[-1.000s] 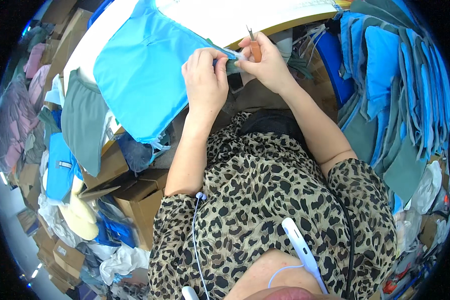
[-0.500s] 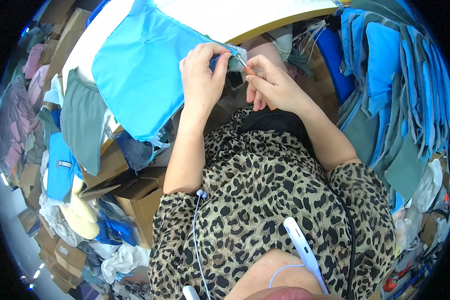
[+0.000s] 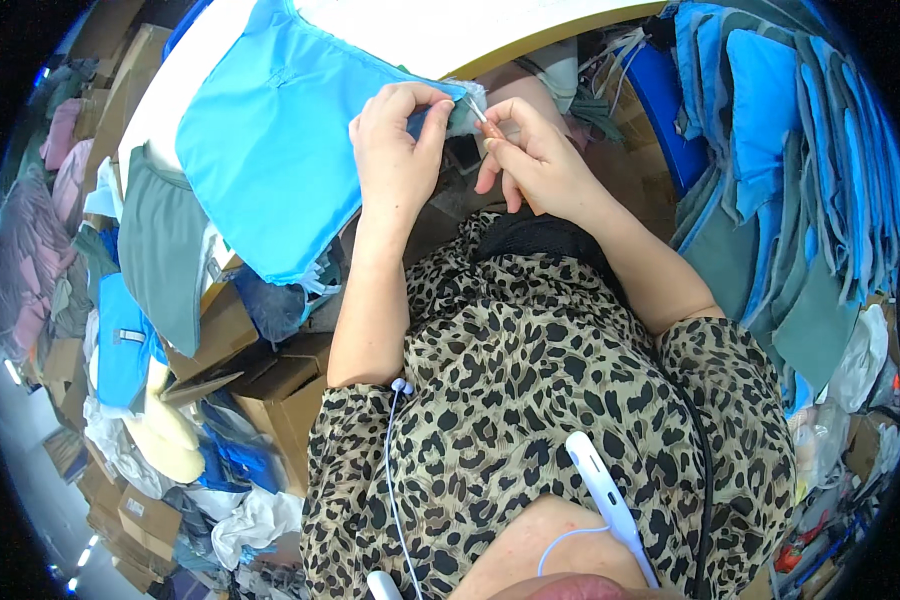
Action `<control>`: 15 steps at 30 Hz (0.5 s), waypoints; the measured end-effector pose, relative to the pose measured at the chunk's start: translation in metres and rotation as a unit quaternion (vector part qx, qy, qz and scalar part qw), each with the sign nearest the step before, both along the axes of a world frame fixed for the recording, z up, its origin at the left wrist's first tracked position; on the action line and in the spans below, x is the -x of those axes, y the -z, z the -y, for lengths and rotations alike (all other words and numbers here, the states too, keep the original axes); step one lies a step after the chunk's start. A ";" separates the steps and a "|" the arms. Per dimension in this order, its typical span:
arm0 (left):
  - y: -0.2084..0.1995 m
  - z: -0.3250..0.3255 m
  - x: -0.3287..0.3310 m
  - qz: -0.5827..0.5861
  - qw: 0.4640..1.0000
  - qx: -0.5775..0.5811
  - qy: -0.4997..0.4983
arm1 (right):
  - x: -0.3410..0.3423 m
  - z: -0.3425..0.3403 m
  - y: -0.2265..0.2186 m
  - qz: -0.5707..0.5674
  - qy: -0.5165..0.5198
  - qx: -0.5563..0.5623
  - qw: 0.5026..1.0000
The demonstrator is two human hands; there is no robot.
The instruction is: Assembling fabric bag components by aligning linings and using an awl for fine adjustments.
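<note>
A bright blue fabric piece [image 3: 270, 160] lies over the white table and hangs past its front edge. My left hand [image 3: 395, 150] is closed on its right-hand corner, thumb and fingers pinching the cloth. In my right hand [image 3: 540, 165] is a small tool with an orange-brown handle and thin metal shaft [image 3: 478, 112]; its exact kind is unclear. The shaft's tip meets the pinched corner, where whitish padding [image 3: 466, 112] shows. Whether the tip is inside the cloth I cannot tell.
The white table [image 3: 420, 35] curves across the top. A grey-green fabric piece [image 3: 160, 245] hangs off its left side. Blue and grey cloth pieces [image 3: 770, 130] hang stacked at the right. Cardboard boxes [image 3: 285, 400] and plastic bags [image 3: 255, 525] crowd the lower left.
Both hands have shifted slightly left and up, along with the blue fabric. The tool's shaft now points more steeply upward at the corner. Both grips stay the same.
</note>
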State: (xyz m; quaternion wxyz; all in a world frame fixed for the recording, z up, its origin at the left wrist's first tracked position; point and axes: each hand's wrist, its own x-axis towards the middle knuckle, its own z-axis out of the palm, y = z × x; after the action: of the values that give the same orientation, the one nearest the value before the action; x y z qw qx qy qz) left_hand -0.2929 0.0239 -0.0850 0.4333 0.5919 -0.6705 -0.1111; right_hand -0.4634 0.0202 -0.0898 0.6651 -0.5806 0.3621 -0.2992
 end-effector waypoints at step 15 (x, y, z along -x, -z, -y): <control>0.003 0.000 0.000 -0.011 1.000 0.001 -0.012 | -0.005 -0.007 0.003 0.042 0.021 -0.025 0.999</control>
State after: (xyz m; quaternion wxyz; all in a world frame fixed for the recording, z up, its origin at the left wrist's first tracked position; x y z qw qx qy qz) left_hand -0.2926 0.0240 -0.0878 0.4431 0.5982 -0.6583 -0.1115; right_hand -0.4579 0.0269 -0.0932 0.6875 -0.5430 0.3529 -0.3285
